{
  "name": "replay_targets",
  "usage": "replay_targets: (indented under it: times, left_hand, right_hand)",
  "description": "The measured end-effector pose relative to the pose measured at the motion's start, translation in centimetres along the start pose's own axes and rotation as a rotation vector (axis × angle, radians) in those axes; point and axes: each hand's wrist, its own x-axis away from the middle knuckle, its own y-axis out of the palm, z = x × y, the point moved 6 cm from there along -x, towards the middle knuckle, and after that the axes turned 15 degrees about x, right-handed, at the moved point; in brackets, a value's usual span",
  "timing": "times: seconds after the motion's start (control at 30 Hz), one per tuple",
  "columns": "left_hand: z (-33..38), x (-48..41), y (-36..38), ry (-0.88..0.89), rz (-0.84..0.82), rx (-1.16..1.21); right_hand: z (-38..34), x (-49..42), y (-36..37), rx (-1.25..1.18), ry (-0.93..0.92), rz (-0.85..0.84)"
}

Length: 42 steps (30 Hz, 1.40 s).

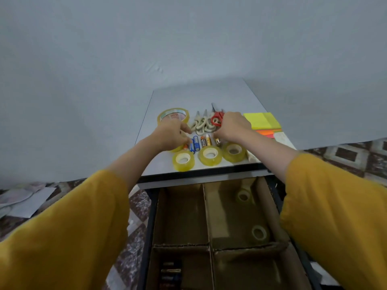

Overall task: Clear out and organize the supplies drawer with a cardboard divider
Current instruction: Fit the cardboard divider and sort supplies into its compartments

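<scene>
A row of batteries (202, 141) lies on the grey table top (188, 97) between my hands. My left hand (172, 136) curls its fingers around the leftmost batteries of the row. My right hand (232, 125) pinches the rightmost battery (217, 141) with its fingertips. Below the table edge the drawer (151, 206) stands pulled out, lined with a cardboard divider (207, 214). Two clear tape rolls (243, 196) lie in its back right compartment. Several batteries (170, 273) lie in the front left compartment. The back left compartment holds nothing.
Three small tape rolls (210, 155) line the table's front edge, and a big tape roll (173, 115) sits further back. White scissors (201, 124) and red scissors (216, 119) lie behind the batteries. Yellow and orange sticky notes (261, 120) are at the right. Papers (25, 197) lie on the patterned floor.
</scene>
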Motion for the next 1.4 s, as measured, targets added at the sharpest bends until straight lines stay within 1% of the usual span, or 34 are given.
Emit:
replay_targets:
  times: [0.1, 0.17, 0.37, 0.53, 0.77, 0.97, 1.03, 1.07, 1.13, 1.2, 1.27, 1.33, 1.4]
  left_hand:
    - [0.4, -0.3, 0.9, -0.015, -0.069, -0.018]
    - [0.5, -0.4, 1.5, -0.015, -0.088, -0.03]
    - [0.9, -0.3, 2.2, -0.009, -0.098, -0.069]
    - [1.1, -0.5, 2.1, 0.011, -0.102, -0.089]
    - [1.1, -0.3, 2.0, 0.046, -0.04, -0.002]
    - [1.5, 0.7, 0.4, 0.04, 0.068, 0.137]
    - [1.8, 1.4, -0.3, 0.03, 0.128, 0.232]
    - [1.8, 1.9, -0.6, 0.016, 0.159, 0.317]
    - [1.7, 3.2, -1.0, -0.034, 0.196, 0.59]
    - [1.8, 5.1, -1.4, -0.039, 0.211, 0.848]
    - [2.1, 7.4, -1.4, -0.028, 0.195, 1.088]
    - [2.4, 10.1, -0.7, -0.052, 0.136, 1.321]
    - [2.3, 12.8, 0.6, -0.097, 0.044, 1.461]
  right_hand:
    - [-0.3, 0.0, 0.6, 0.041, 0.003, -0.021]
    - [-0.5, 0.0, 0.7, 0.053, 0.009, -0.023]
    - [-0.7, -0.2, 0.7, 0.046, 0.007, -0.002]
    - [0.0, -0.1, 0.3, -0.045, 0.018, 0.052]
    - [1.0, 0.3, -0.5, -0.127, 0.046, 0.057]
    - [1.0, 1.5, -1.3, -0.225, 0.022, 0.041]
    - [1.0, 1.9, -1.4, -0.267, 0.012, 0.056]
    - [0.9, 2.2, -1.4, -0.298, 0.003, 0.055]
    - [0.9, 2.9, -1.4, -0.359, -0.025, 0.046]
    - [0.6, 4.1, -1.4, -0.42, -0.056, 0.03]
    - [0.4, 5.5, -1.1, -0.482, -0.076, -0.009]
    - [-0.1, 7.4, -0.7, -0.518, -0.121, -0.066]
    - [-0.8, 9.6, 0.1, -0.532, -0.173, -0.136]
